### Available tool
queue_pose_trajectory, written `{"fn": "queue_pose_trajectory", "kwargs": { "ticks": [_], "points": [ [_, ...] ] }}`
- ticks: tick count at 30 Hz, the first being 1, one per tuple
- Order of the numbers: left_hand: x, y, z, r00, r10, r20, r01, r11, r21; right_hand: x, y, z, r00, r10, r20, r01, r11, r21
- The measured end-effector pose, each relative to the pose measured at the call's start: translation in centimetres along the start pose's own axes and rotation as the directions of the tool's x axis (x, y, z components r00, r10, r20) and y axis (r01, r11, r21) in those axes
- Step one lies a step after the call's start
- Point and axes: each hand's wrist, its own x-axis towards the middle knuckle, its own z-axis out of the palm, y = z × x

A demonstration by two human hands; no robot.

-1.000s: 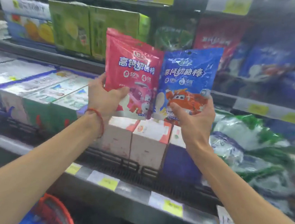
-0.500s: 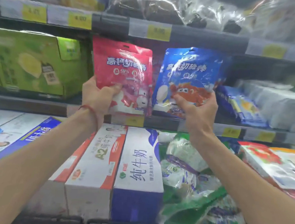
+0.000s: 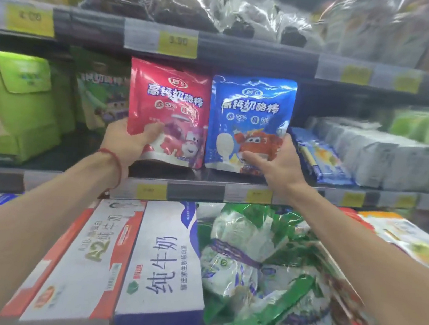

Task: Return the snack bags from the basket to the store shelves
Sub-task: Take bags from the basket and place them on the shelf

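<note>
Store shelves fill the view, each edge lined with yellow price tags (image 3: pixel 178 41). On the middle shelf (image 3: pixel 197 180), green cartons (image 3: pixel 12 105) stand at far left. Next, the left hand (image 3: pixel 129 142), a red string at its wrist, grips the red snack bag (image 3: pixel 168 102) by its lower left corner, holding it upright on the shelf. Just beside it stands the blue snack bag (image 3: pixel 250 115), pinched at its lower right by the right hand (image 3: pixel 275 163). White packs (image 3: pixel 371 154) lie farther right. Below, milk boxes (image 3: pixel 163 264) sit beside green-and-white bags (image 3: pixel 261 276).
</note>
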Motion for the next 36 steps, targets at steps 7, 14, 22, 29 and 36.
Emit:
{"fn": "queue_pose_trajectory", "kwargs": {
  "ticks": [7, 14, 22, 29, 36],
  "points": [
    [-0.7, 0.2, -1.0, 0.973, 0.116, 0.198, -0.167, 0.950, 0.264, 1.4, 0.7, 0.3, 0.995, 0.089, -0.042, -0.096, 0.975, -0.200],
    [0.1, -0.4, 0.5, 0.998, 0.056, -0.030, -0.041, 0.925, 0.377, 3.0, 0.7, 0.6, 0.971, 0.199, -0.132, -0.225, 0.947, -0.227],
    [2.3, -0.9, 3.7, 0.996, -0.030, -0.086, 0.062, 0.913, 0.403, 4.0, 0.9, 0.6, 0.977, 0.083, -0.198, -0.097, 0.993, -0.061],
    [2.2, -1.2, 3.9, 0.992, 0.069, -0.109, -0.019, 0.913, 0.408, 3.8, 0.6, -0.1, 0.940, 0.269, -0.209, -0.279, 0.960, -0.020],
    [2.2, -1.3, 4.0, 0.973, 0.205, -0.104, -0.148, 0.906, 0.395, 2.8, -0.6, -0.1, 0.930, 0.220, -0.296, -0.250, 0.966, -0.070]
  ]
}}
